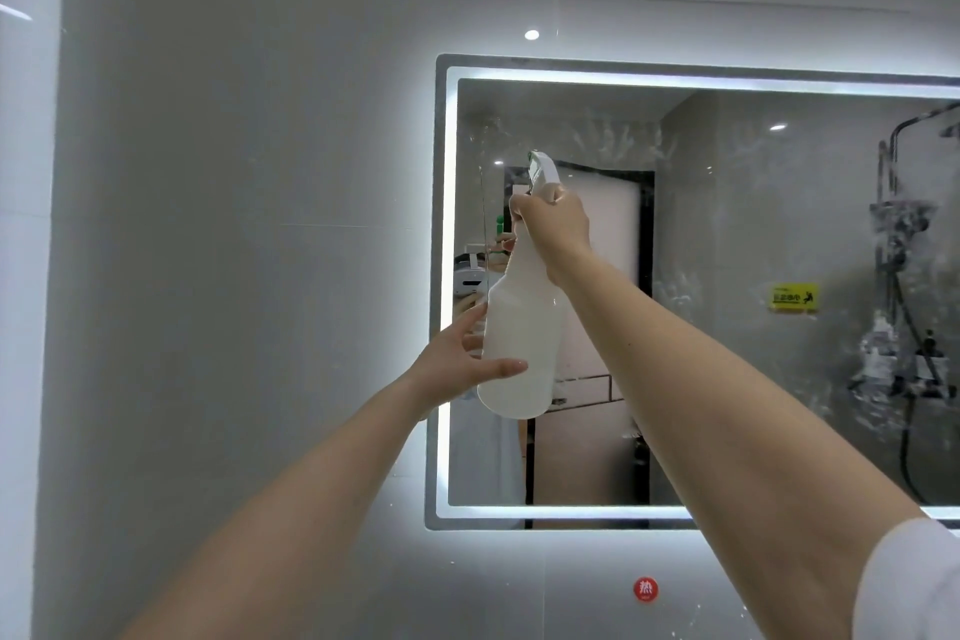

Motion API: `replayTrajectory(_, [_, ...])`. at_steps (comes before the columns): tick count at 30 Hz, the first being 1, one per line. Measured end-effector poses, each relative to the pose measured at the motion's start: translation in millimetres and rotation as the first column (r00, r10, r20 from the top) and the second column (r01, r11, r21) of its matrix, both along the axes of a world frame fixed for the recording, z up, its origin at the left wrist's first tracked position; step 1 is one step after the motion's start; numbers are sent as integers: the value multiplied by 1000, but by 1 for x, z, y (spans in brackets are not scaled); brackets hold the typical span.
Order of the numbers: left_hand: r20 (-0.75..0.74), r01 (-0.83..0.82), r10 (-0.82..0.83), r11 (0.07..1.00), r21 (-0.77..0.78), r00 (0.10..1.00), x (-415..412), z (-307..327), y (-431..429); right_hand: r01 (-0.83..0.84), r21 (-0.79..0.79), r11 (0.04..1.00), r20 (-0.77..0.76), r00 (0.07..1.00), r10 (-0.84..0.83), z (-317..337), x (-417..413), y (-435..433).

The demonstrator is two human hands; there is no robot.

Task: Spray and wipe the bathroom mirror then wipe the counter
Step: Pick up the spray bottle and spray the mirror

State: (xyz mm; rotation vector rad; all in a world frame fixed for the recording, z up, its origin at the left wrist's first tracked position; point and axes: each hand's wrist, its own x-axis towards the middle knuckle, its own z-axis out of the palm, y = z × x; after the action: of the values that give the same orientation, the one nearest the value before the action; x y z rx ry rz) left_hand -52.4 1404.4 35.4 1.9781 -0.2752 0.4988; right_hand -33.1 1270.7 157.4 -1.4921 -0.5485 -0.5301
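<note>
A white spray bottle (519, 343) with a green-tipped nozzle is held up in front of the lit bathroom mirror (753, 234). My right hand (553, 224) grips its neck and trigger head, the nozzle pointing at the glass. My left hand (462, 359) cups the lower body of the bottle, thumb across its front. Wet spray spots and streaks cover the upper part of the mirror. The counter is out of view.
Grey tiled wall (234, 250) surrounds the mirror. A round red sticker (645, 589) sits on the wall below it. The mirror reflects a door, a shower fitting and a yellow sign.
</note>
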Motion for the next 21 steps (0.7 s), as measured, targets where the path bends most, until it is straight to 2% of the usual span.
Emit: replayTrajectory(21, [-26,72,-72,997,10,997,9,-7,-29,104,-14,994,29,994,-104,-7,7,-28])
